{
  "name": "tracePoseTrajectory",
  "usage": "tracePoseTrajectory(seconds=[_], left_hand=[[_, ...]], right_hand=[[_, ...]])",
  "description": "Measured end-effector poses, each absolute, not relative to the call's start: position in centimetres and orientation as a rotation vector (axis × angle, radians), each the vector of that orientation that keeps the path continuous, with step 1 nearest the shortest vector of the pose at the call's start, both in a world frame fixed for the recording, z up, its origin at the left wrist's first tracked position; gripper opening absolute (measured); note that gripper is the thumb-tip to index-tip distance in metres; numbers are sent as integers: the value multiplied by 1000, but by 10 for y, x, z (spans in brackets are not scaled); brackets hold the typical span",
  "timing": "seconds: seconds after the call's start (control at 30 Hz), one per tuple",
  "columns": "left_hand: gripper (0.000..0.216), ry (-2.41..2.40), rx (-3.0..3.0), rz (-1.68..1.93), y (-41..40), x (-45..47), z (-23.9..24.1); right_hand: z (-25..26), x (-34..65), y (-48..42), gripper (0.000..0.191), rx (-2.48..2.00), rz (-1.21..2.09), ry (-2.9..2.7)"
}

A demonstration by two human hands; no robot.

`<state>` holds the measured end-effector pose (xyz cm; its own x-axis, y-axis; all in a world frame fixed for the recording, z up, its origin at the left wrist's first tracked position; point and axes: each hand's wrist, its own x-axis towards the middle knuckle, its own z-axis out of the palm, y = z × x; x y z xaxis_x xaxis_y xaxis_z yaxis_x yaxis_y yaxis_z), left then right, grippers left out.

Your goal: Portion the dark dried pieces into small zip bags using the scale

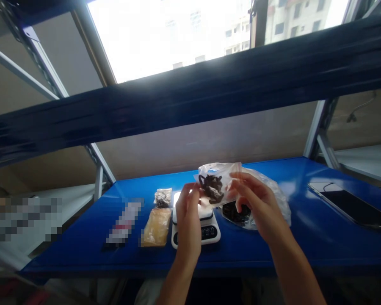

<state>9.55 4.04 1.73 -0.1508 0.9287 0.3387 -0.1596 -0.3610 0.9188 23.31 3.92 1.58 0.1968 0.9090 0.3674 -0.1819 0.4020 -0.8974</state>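
Both my hands hold up a small clear zip bag [211, 186] with dark, twisted dried pieces inside. My left hand [189, 216] grips its left lower side, fingers closed on the plastic. At the bag's right edge, near the reddish zip strip, my right hand [257, 197] pinches the plastic. Below the bag sits a white digital kitchen scale [214, 238], partly covered by my left hand and forearm. Behind my right hand lies a larger clear plastic bag [281, 199], with dark pieces [236, 212] showing in it.
Left of the scale lie a small packet with dark contents [163, 198] and a yellowish packet [157, 228]. A blurred-out item [123, 224] is farther left. A dark flat device [352, 203] rests on the blue shelf [250, 252] at right. A blue beam [178, 106] crosses above.
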Motion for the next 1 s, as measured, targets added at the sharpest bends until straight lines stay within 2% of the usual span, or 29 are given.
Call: tracePoseTrajectory(seconds=[0.13, 0.4, 0.5, 0.7, 1.0], left_hand=[[41, 941, 1363, 1653, 37, 108, 24], [20, 1057, 1492, 1700, 33, 98, -1], [19, 1122, 1449, 1655, 35, 93, -4], [19, 1270, 1509, 1678, 35, 81, 0], [30, 1373, 1585, 1372, 39, 67, -1]], right_hand=[[16, 227, 44, 29, -875, 984, -1085], [13, 219, 41, 27, -834, 1138, -1124], [13, 219, 42, 25, -854, 1128, -1224], [12, 218, 43, 33, -837, 1161, -1254], [4, 224, 49, 31, -927, 1181, -1127]])
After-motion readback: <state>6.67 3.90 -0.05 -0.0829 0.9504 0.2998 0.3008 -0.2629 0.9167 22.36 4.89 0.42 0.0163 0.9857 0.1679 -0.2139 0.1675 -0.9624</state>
